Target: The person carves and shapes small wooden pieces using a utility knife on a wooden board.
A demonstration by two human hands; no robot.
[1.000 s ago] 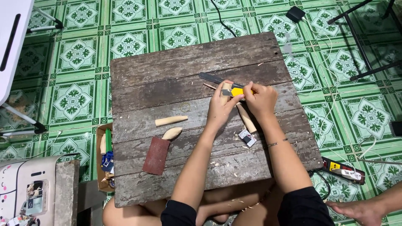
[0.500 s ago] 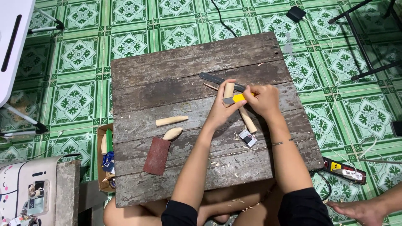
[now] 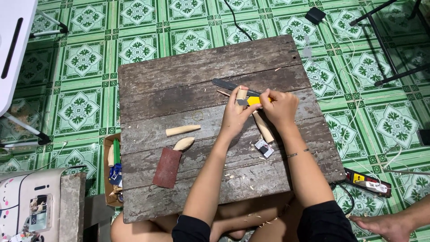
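On the weathered grey plank table (image 3: 179, 80), a reddish-brown sandpaper sheet (image 3: 167, 167) lies beside two pale carved wooden pegs (image 3: 183, 130). Near the middle, the left hand (image 3: 236, 117) grasps a light wooden stick (image 3: 241, 94). Touching it, the right hand (image 3: 280, 106) is clenched around a yellow-handled utility knife (image 3: 252, 101), blade against the stick.

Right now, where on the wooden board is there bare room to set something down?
The far-left planks of the wooden board are bare, above the two carved wood pieces and sandpaper block. The near-right corner by the power strip has only shavings. It is crowded mid-right, where the left hand and right hand work with the yellow knife.
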